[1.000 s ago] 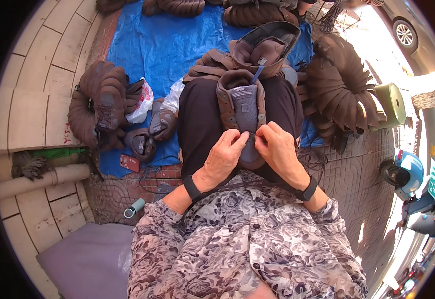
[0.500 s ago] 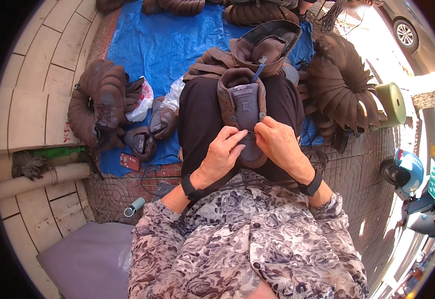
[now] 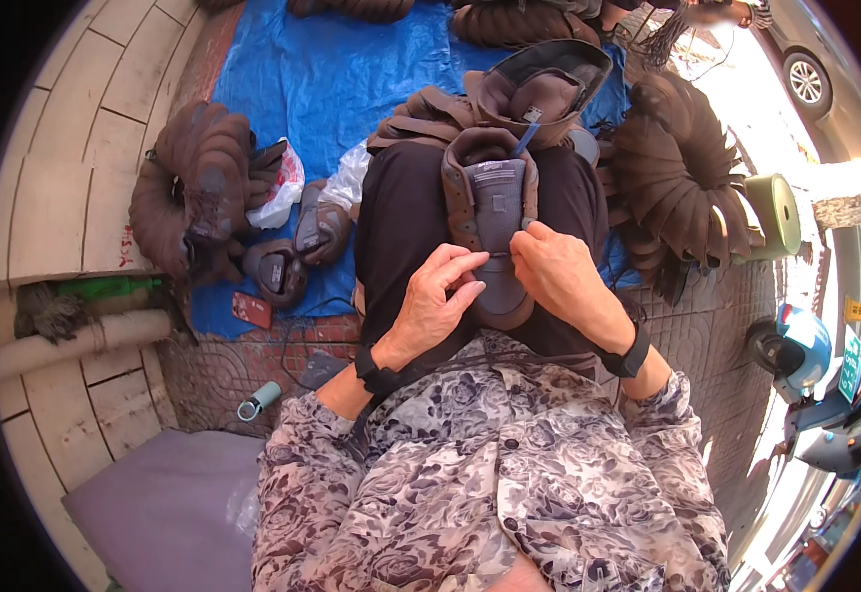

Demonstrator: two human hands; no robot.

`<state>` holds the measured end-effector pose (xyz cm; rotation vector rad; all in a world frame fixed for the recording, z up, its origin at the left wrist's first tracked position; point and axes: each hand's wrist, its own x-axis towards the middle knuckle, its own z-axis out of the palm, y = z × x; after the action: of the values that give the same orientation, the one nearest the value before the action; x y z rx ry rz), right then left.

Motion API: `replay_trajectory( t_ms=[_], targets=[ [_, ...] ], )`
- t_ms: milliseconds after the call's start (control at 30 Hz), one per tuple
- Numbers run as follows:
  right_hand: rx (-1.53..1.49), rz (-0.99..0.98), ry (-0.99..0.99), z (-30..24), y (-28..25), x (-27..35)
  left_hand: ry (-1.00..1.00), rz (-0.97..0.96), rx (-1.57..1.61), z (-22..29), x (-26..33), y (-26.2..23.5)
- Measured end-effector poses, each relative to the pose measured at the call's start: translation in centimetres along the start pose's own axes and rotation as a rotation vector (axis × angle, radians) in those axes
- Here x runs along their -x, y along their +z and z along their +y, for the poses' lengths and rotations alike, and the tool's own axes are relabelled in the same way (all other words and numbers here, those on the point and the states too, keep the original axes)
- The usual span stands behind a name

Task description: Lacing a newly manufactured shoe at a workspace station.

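Grey floral cloth nearest: the person's shirt (image 3: 450,474) fills lower ctr of frame, w/ a dark wristband (image 3: 378,373) at the end of each sleeve. Mid-frame, L hand (image 3: 435,308) is at the L side of a brown/grey shoe upper (image 3: 497,207), thumb & index spread apart, index tip by a thin dark lace (image 3: 498,256) crossing the tongue. R hand (image 3: 564,281) is at the opp. side, fingers curled & bunched close; can't tell if they pinch the lace or just press the eyelet edge. Upper lies at ctr on the lap, dark trousers (image 3: 399,202), thighs close together, prob. to make a steady rest. Toe faces the body, tongue up, prob. so the eyelets are w/in easy reach of 2 hands.

Just past the knees, upper ctr: another upper (image 3: 549,99) w/ a blue strip (image 3: 526,138), nr more stacked uppers (image 3: 421,120). L of ctr, 2 loose uppers (image 3: 322,229) beside a white plastic bag (image 3: 279,197) on a blue tarp (image 3: 302,79), prob. laid to keep goods off the paving; red phone-like item (image 3: 251,310) at its lower edge. Ringed bundles upper L (image 3: 189,187) & upper R, nested prob. to save room. Green roll (image 3: 774,217) next to the R bundle. Farther, R edge: blue scooter (image 3: 805,345); top R: parked car (image 3: 825,74).
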<state>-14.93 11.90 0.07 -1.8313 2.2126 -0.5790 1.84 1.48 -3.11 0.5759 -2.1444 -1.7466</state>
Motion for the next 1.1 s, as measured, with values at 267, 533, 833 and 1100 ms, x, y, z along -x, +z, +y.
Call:
replay_trajectory(
  t_ms=[267, 533, 833, 1100],
  targets=[
    [0.009, -0.043, -0.314, 0.8, -1.5, -0.8, 0.007, 0.017, -0.006, -0.1, -0.1, -0.2],
    [0.051, -0.075, -0.156, 0.2, -0.8, -0.5, 0.156, 0.055, -0.292, 1.0, -1.4, 0.4],
    [-0.294, 0.196, 0.016, 0.6, 0.4, 1.7, 0.352, 0.108, -0.519, 0.6, -1.5, 0.8],
    [-0.536, 0.306, 0.180, 1.0, 0.8, 3.0, 0.373, 0.069, -0.423, 0.8, -1.3, 0.5]
  ],
)
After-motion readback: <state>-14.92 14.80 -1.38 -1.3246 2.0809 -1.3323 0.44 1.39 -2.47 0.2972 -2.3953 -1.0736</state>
